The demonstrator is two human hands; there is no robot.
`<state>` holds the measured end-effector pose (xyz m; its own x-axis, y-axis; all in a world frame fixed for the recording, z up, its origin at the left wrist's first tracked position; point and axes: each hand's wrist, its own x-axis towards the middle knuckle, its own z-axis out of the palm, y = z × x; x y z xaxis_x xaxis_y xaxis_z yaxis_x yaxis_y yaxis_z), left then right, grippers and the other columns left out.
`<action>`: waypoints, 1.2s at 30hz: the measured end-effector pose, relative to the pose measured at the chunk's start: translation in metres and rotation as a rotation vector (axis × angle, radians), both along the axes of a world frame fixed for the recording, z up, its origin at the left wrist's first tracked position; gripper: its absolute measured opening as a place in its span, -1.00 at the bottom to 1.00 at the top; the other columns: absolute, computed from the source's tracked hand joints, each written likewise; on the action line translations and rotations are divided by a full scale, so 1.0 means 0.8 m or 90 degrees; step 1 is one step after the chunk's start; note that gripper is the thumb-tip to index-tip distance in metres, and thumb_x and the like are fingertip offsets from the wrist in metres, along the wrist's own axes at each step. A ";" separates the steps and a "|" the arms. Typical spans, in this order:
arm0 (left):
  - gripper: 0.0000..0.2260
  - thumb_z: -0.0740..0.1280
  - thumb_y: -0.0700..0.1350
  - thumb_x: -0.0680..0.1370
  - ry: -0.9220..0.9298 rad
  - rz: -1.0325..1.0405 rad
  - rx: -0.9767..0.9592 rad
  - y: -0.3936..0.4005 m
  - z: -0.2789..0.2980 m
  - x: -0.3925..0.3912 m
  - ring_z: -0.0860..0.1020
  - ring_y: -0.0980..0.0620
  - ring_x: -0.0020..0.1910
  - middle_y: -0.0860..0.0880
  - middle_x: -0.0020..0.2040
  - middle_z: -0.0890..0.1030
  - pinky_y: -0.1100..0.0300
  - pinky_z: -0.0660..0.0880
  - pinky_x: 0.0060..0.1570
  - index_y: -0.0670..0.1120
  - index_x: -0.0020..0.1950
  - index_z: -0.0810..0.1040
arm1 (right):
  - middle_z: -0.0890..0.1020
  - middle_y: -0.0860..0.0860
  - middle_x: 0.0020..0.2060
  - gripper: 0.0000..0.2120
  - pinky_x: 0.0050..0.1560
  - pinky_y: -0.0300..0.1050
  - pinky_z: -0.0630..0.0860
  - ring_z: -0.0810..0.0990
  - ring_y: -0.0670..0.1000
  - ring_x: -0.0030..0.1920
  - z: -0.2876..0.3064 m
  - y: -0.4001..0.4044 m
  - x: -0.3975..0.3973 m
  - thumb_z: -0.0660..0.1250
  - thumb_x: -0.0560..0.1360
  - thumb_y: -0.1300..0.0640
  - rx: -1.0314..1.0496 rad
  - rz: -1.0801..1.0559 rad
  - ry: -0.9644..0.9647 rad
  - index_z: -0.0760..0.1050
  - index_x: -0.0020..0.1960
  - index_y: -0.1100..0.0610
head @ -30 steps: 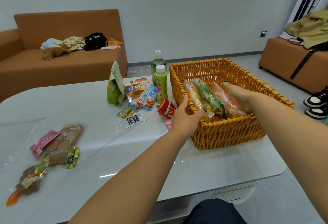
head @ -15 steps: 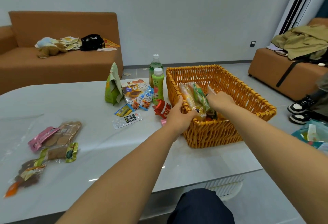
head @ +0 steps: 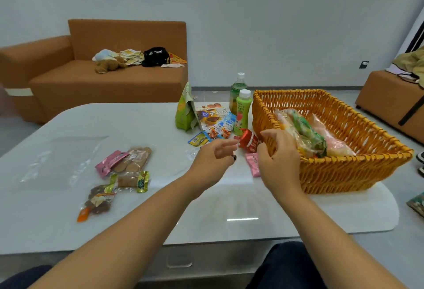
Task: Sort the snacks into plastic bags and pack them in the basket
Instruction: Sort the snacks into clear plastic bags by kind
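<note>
The orange wicker basket (head: 332, 174) stands on the right of the white table (head: 160, 220). A clear bag of snacks (head: 307, 132) lies inside it against the left wall. My right hand (head: 278, 158) hovers just outside the basket's near left corner, fingers loosely curled, holding nothing. My left hand (head: 213, 158) hangs over the table to its left, also loose and holding nothing. A red snack (head: 249, 143) and a pink packet (head: 253, 166) lie between my hands. An empty clear plastic bag (head: 62, 160) lies flat at the far left.
Several loose snacks (head: 124, 169) lie left of centre. A green pouch (head: 184, 110), a snack box (head: 212, 114), small packets (head: 213, 131) and two green bottles (head: 243, 114) stand behind my hands. Sofas flank the table.
Both hands have come away from the basket and moved left over the table, leaving the bagged snacks inside. My view has turned left.
</note>
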<state>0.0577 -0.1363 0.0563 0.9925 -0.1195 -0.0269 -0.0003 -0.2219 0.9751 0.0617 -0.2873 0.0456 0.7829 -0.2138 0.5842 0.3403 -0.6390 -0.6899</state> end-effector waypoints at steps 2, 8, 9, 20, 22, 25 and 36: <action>-0.62 0.25 -0.36 0.56 0.004 0.018 0.007 0.042 -0.015 -0.016 0.58 0.10 0.16 0.03 0.21 0.62 0.30 0.50 0.09 0.01 0.27 0.54 | 0.52 -0.06 0.01 -0.80 0.12 -0.32 0.40 0.47 -0.05 0.10 -0.029 0.035 -0.008 0.28 0.50 0.31 0.056 0.029 0.024 0.52 0.09 0.12; -0.65 0.27 -0.38 0.53 -0.024 0.146 0.049 0.180 -0.068 -0.050 0.60 0.14 0.12 0.06 0.10 0.65 0.41 0.50 0.04 0.00 0.17 0.58 | 0.45 -0.14 0.09 -0.81 0.08 -0.34 0.36 0.43 -0.07 0.22 -0.103 0.137 -0.015 0.27 0.54 0.24 0.011 0.170 0.192 0.46 0.08 -0.01; -0.66 0.27 -0.39 0.52 -0.041 0.214 0.060 0.204 -0.078 -0.053 0.60 0.14 0.10 0.08 0.05 0.66 0.44 0.49 -0.01 0.00 0.12 0.60 | 0.44 -0.15 0.08 -0.82 0.02 -0.37 0.35 0.43 -0.09 0.21 -0.109 0.147 -0.012 0.28 0.54 0.23 -0.023 0.193 0.195 0.47 0.09 0.00; -0.55 0.32 -0.24 0.54 -0.028 0.555 0.421 0.397 -0.141 0.016 0.27 -0.11 0.47 -0.12 0.49 0.29 0.06 0.33 0.33 -0.05 0.43 0.38 | 0.40 -0.12 0.12 -0.88 0.10 -0.17 0.44 0.47 -0.08 0.11 -0.148 0.233 0.024 0.26 0.56 0.15 -0.198 0.325 0.266 0.48 0.08 0.03; -0.47 0.31 -0.11 0.58 0.039 0.522 0.496 0.420 -0.152 0.028 0.07 -0.13 0.56 -0.13 0.58 0.10 -0.05 0.16 0.47 -0.02 0.52 0.24 | 0.41 -0.11 0.14 -0.88 0.12 -0.14 0.46 0.48 -0.04 0.14 -0.154 0.240 0.022 0.25 0.55 0.15 -0.243 0.349 0.277 0.49 0.08 0.04; -0.41 0.19 0.14 0.60 0.164 0.467 0.623 0.442 -0.172 0.038 0.10 -0.21 0.54 -0.18 0.57 0.15 -0.18 0.09 0.48 -0.04 0.57 0.13 | 0.41 -0.09 0.22 -0.83 0.13 -0.15 0.45 0.47 -0.02 0.19 -0.155 0.244 0.019 0.24 0.56 0.13 -0.291 0.352 0.268 0.49 0.13 0.06; -0.71 0.13 -0.32 0.57 0.006 0.514 0.770 0.420 -0.160 0.009 0.51 -0.17 -0.15 -0.14 -0.07 0.64 0.00 0.38 0.20 -0.10 0.17 0.54 | 0.36 -0.12 0.28 -0.84 0.17 -0.19 0.43 0.45 -0.07 0.22 -0.136 0.211 0.015 0.24 0.57 0.08 -0.276 0.328 0.300 0.47 0.14 0.01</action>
<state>0.0647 0.2000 -0.0720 0.7765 0.5597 0.2893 0.5245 -0.8287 0.1955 0.0736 -0.1186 -0.0636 0.9048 0.4091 0.1184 0.4007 -0.7236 -0.5621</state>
